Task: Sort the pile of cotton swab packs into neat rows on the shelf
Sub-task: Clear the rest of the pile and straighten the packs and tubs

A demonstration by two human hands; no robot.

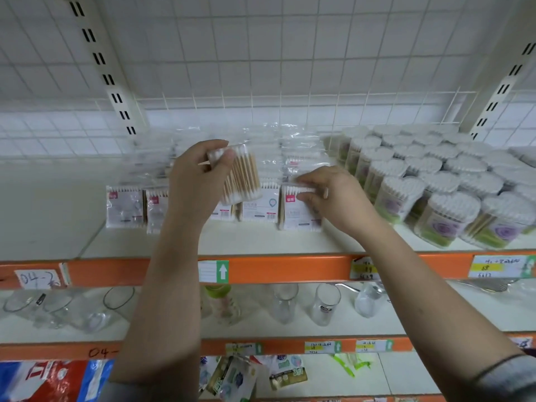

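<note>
Cotton swab packs stood in a front row across the middle of the frame, on the white shelf with the orange front edge. More clear packs were piled behind the row, blurred, toward the wire grid back wall.

Left hand, centre frame, gripped one clear pack of wooden-stick swabs, thumb curled over its top, raised above the row and tilted. That pack hung in front of the row's middle packs and hid parts of them.

Right hand, just right of centre, pinched the top edge of the rightmost pack in the row, fingers curled on the wrapper; that pack stood upright on the shelf.

Two packs at the row's left end stood apart from both hands, slightly uneven.

Edges and room: open shelf surface lay at the left of the frame, from the row's left end out to the frame edge. A strip of bare shelf ran between the row and the orange edge. At right, tubs of swabs crowded close beside the right hand, near the rightmost pack. Slotted uprights rose at upper left and upper right. Lower shelf held glassware.
</note>
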